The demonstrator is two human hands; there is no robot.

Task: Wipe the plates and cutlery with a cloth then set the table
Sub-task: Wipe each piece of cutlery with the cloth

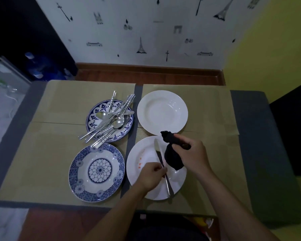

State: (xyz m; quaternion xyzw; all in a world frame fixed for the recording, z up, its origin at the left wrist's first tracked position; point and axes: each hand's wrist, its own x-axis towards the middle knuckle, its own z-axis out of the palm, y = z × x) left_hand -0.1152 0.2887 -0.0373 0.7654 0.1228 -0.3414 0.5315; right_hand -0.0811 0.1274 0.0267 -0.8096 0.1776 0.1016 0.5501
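My left grip (154, 173) pinches the knife (169, 186) over the near white plate (139, 153); my right grip (193, 153) clenches the black cloth (172, 158).

Tabletop (250, 153) right of the white plates (162, 112) offers bare passage. Cutlery pile (109, 119) overhangs the blue plate (94, 122), obstructing left centre.

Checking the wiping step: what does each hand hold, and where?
The left hand pinches the knife mid-length; the right hand grips the dark cloth around its bunched middle.
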